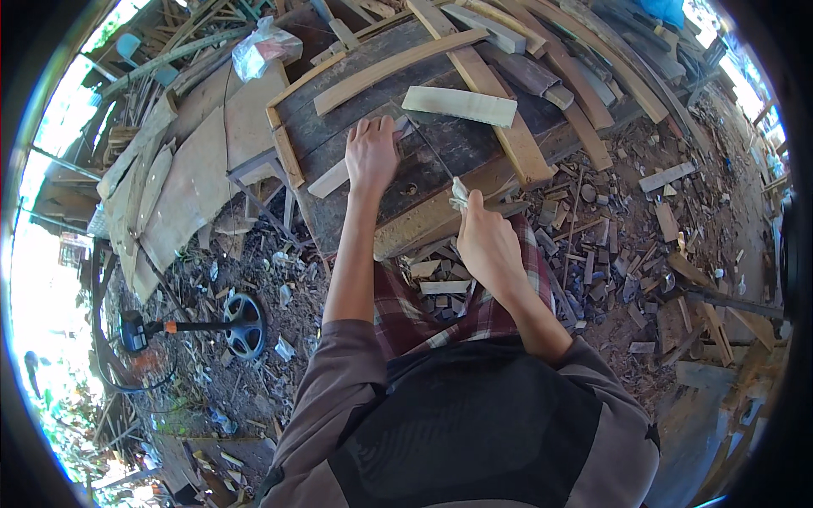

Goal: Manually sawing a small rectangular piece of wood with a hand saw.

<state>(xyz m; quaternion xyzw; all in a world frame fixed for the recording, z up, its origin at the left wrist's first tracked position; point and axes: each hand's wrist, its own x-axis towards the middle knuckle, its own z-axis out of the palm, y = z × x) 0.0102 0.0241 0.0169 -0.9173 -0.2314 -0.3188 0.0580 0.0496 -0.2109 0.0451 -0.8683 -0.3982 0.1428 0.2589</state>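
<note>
Head view: the left hand (373, 154) bends over a pale wood strip (327, 180) on the table (318, 140), whether pinching I cannot tell; the strip's long axis runs near-left to far-right. The right hand (489, 241) clasps a whitish piece (459, 195).
</note>
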